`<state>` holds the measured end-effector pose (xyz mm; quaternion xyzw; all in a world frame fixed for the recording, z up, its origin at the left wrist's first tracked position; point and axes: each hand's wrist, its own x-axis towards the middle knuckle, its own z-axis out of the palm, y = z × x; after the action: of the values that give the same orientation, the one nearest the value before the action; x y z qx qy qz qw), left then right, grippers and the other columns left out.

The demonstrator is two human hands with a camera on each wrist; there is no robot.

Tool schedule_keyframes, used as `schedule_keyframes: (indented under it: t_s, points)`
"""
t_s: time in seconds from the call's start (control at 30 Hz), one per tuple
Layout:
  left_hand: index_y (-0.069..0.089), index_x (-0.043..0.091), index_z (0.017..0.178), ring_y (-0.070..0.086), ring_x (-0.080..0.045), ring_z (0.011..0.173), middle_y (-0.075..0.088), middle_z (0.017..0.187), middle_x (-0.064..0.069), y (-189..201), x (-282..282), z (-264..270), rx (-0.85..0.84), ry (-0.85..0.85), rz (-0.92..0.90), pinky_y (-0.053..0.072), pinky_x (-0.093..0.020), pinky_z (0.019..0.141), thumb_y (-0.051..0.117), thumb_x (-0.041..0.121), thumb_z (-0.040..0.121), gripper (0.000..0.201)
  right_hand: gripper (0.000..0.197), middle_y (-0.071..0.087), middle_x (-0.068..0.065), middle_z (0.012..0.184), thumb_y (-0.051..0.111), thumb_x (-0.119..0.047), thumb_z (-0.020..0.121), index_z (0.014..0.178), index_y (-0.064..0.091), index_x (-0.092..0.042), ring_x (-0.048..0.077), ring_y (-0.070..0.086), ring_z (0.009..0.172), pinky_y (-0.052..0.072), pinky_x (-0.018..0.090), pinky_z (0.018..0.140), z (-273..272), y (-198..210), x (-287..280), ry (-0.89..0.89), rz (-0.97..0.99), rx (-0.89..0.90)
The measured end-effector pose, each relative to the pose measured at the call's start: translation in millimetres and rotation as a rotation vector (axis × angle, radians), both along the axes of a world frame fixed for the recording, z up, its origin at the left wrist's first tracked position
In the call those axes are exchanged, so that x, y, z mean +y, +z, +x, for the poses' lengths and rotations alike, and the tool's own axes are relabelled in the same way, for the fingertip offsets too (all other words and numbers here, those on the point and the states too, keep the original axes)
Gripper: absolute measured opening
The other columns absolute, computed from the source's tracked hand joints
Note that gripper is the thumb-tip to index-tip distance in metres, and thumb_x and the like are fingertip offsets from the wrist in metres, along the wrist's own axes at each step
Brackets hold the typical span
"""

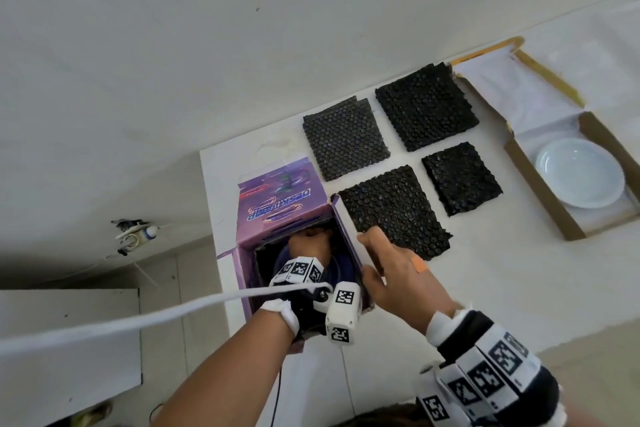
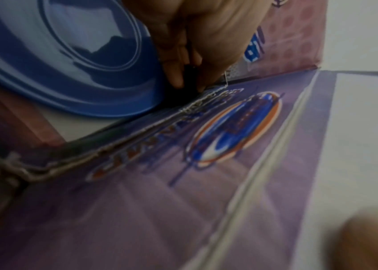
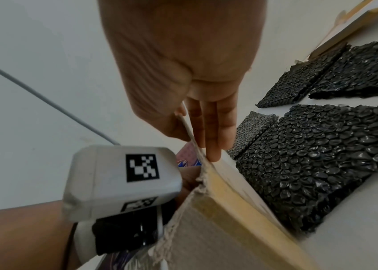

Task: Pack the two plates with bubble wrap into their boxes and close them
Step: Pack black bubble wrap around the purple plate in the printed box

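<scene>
An open purple box stands at the table's left end with a blue plate inside. My left hand reaches down into it; in the left wrist view its fingers pinch something black, seemingly bubble wrap, right beside the blue plate's rim. My right hand pinches the box's right flap, thumb inside and fingers outside. Several black bubble wrap squares lie on the table. A white plate sits in an open brown box at the right.
The brown box's lid lies flat toward the back. The table's left edge runs just beside the purple box, with floor below. A white cable stretches from my left wrist off to the left.
</scene>
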<state>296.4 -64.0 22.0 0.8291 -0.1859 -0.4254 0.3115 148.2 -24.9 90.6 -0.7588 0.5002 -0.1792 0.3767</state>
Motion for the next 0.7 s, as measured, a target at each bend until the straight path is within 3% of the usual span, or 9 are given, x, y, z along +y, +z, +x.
schedule_keyframes:
  t_s: [0.07,0.17,0.27,0.37,0.47,0.57,0.6,0.63,0.7]
  points:
    - [0.071,0.005,0.075,0.064,-0.023,0.075,0.068,0.075,-0.008,0,1,0,0.059,0.072,0.004,0.052,-0.032,0.076,0.068,0.007,0.073,0.004,0.037,0.045,-0.015,0.066,0.052,-0.010,0.083,0.106,0.033,-0.031,0.005,0.040,0.056,0.040,0.024,0.059,0,-2,1,-0.009,0.005,-0.008]
    - [0.072,0.009,0.067,0.066,-0.020,0.073,0.070,0.070,-0.004,-1,4,-3,0.168,0.140,-0.057,0.054,-0.024,0.071,0.067,0.002,0.069,0.009,0.039,0.056,-0.002,0.069,0.052,-0.010,0.081,0.106,0.032,-0.032,0.012,0.044,0.055,0.046,0.029,0.059,-1,-4,1,-0.018,0.013,-0.006]
    - [0.075,0.007,0.078,0.069,-0.022,0.082,0.073,0.080,-0.008,-7,8,-3,0.222,0.136,-0.076,0.055,-0.033,0.081,0.067,-0.003,0.067,0.017,0.039,0.060,0.002,0.070,0.052,-0.011,0.081,0.106,0.031,-0.032,0.016,0.049,0.055,0.050,0.033,0.061,0,-4,0,-0.017,0.023,0.004]
    - [0.076,0.008,0.081,0.071,-0.025,0.083,0.074,0.079,-0.009,-13,7,4,0.202,0.088,-0.063,0.057,-0.036,0.081,0.071,-0.001,0.063,0.021,0.035,0.063,0.006,0.072,0.047,-0.016,0.080,0.106,0.031,-0.032,0.021,0.056,0.058,0.052,0.038,0.063,0,-4,0,-0.010,0.033,-0.004]
    - [0.074,0.003,0.073,0.069,-0.026,0.066,0.071,0.068,-0.013,-10,4,6,0.218,0.082,-0.065,0.058,-0.037,0.071,0.074,-0.002,0.062,0.013,0.034,0.063,0.006,0.070,0.046,-0.018,0.079,0.105,0.031,-0.033,0.020,0.052,0.056,0.052,0.037,0.062,-1,-3,0,-0.001,0.027,-0.003]
    - [0.070,-0.003,0.072,0.064,-0.018,0.049,0.065,0.058,-0.009,-9,1,6,0.137,0.047,-0.044,0.051,-0.022,0.049,0.070,0.000,0.072,0.003,0.034,0.059,0.004,0.067,0.048,-0.016,0.080,0.104,0.031,-0.033,0.017,0.046,0.054,0.051,0.034,0.062,-1,-3,-1,0.001,0.014,0.014]
    - [0.069,0.000,0.068,0.067,-0.019,0.054,0.066,0.059,-0.009,-7,0,6,0.090,0.008,-0.039,0.051,-0.023,0.049,0.069,0.003,0.075,0.008,0.034,0.058,0.004,0.066,0.048,-0.016,0.080,0.103,0.031,-0.033,0.017,0.045,0.053,0.051,0.034,0.061,0,-3,-1,0.002,0.012,0.020]
    - [0.069,0.004,0.068,0.070,-0.023,0.069,0.069,0.068,-0.013,-8,-1,8,0.033,-0.066,-0.027,0.054,-0.027,0.059,0.067,0.009,0.079,0.013,0.033,0.059,0.005,0.066,0.047,-0.017,0.080,0.103,0.030,-0.033,0.018,0.045,0.054,0.051,0.035,0.061,0,-3,-2,0.004,0.011,0.029]
    - [0.070,0.009,0.091,0.062,-0.027,0.106,0.069,0.106,-0.015,-8,-1,12,-0.045,-0.207,0.029,0.046,-0.028,0.088,0.057,0.024,0.090,0.021,0.032,0.060,0.005,0.069,0.046,-0.018,0.079,0.102,0.030,-0.033,0.019,0.047,0.055,0.051,0.036,0.062,0,-1,-2,0.012,0.013,0.033]
